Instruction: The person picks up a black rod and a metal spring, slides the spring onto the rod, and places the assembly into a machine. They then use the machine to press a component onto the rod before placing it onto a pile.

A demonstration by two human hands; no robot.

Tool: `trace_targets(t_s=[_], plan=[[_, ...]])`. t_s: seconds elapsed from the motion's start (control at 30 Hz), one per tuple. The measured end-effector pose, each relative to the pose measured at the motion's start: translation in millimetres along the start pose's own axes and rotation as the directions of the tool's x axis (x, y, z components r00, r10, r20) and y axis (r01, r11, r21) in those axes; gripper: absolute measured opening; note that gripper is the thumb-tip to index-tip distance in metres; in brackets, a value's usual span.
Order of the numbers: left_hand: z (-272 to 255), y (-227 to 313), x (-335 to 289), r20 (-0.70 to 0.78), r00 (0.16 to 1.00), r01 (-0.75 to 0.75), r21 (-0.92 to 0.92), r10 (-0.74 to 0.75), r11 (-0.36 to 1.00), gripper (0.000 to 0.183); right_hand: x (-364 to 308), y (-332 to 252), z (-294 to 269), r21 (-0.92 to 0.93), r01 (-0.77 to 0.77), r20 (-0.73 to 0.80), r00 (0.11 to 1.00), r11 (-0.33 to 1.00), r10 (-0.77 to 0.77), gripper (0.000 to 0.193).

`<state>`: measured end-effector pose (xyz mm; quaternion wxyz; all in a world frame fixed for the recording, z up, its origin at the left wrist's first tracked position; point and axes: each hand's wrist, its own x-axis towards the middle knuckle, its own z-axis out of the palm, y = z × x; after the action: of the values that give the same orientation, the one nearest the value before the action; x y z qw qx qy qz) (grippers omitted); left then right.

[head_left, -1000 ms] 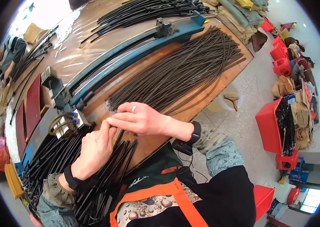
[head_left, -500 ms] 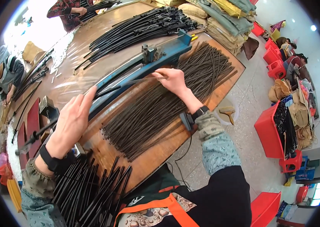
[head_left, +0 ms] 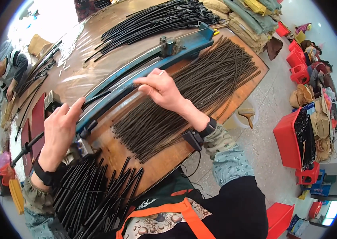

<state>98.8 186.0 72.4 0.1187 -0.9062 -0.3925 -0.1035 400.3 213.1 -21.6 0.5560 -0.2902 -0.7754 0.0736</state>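
Observation:
A long curved blue metal jig (head_left: 184, 49) lies across the wooden table (head_left: 252, 85). My right hand (head_left: 161, 89), with a ring on one finger, pinches a thin ribbed dark rod (head_left: 122, 85) against the jig's middle. My left hand (head_left: 59, 131) lies at the jig's left end, its fingers laid over a long black strip (head_left: 25, 149) that runs out to the left. A broad pile of ribbed dark rods (head_left: 200, 87) lies just beyond my right wrist. A heap of black strips (head_left: 93, 195) sits below my left wrist.
More curved black strips (head_left: 156, 16) are piled at the table's far side. Another person (head_left: 9, 71) works at the far left. Red crates (head_left: 290, 139) stand on the floor to the right, with stuffed sacks (head_left: 248, 16) at the top right. A brush rests on a white bucket (head_left: 248, 113).
A second ago both hands were together at the near end of the rod pile. They have spread apart along the blue jig, the right to its middle and the left to its left end.

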Motion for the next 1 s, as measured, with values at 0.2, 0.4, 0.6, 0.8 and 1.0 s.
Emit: trace_targets(t_s=[0.2, 0.4, 0.6, 0.8, 1.0], plan=[[-17.8, 6.4, -28.7, -0.038, 0.999, -0.018, -0.006, 0.018, 1.000, 0.037, 2.1, -37.2, 31.9, 0.070, -0.049, 0.080, 0.996, 0.996, 0.044, 0.021], [-26.3, -2.4, -61.7, -0.045, 0.999, 0.000, 0.099, 0.005, 0.995, 0.036, -12.7, -37.7, 47.8, -0.096, -0.130, 0.127, 0.982, 0.987, 0.142, 0.023], [-32.4, -8.3, -88.0, -0.069, 0.992, 0.105, 0.043, -0.101, 0.994, 0.037, 0.1, -66.1, 73.0, -0.014, -0.005, 0.107, 0.994, 1.000, 0.007, 0.024], [-40.2, -24.0, -108.4, -0.185, 0.972, 0.129, -0.109, -0.148, 0.986, 0.036, 10.9, -61.1, 86.0, -0.111, 0.125, 0.087, 0.990, 0.986, -0.115, 0.022], [-80.4, -71.8, -152.6, -0.289, 0.905, 0.294, -0.102, -0.311, 0.950, 0.030, 29.4, -36.0, 110.0, 0.091, -0.365, 0.270, 0.905, 0.927, 0.330, 0.016]])
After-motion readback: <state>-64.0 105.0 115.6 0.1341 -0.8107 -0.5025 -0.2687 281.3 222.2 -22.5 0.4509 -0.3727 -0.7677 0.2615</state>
